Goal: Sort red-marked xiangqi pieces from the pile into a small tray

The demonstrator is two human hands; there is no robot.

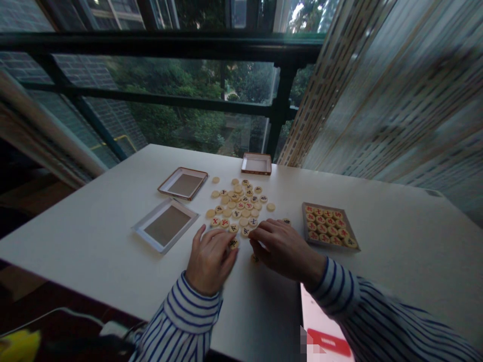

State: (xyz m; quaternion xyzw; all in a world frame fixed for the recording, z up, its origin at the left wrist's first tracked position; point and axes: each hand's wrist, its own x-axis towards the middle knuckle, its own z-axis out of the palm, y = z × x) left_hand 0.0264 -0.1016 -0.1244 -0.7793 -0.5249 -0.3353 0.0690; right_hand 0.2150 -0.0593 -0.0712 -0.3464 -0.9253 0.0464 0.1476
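Note:
Round wooden xiangqi pieces (236, 213) lie in a loose pile on the white table, some face up with black or red characters, others blank side up. At the pile's near edge my left hand (211, 254) has its fingers closed around a black-marked xiangqi piece (234, 244). Opposite it, my right hand (281, 246) has bent, closed fingers, with the tips right beside another black-marked piece (245, 231); whatever they grip is hidden. One piece (255, 258) lies partly under the right hand. Right of that hand, a shallow box (358, 245) holds rows of mostly red-marked pieces.
Left of the pile lie a white-rimmed tray (163, 248) and a brown-edged box part (161, 189). Another small open box (256, 172) stands at the table's far edge. A lit screen (320, 317) sits under my right forearm. Window railings and a curtain border the table (94, 221).

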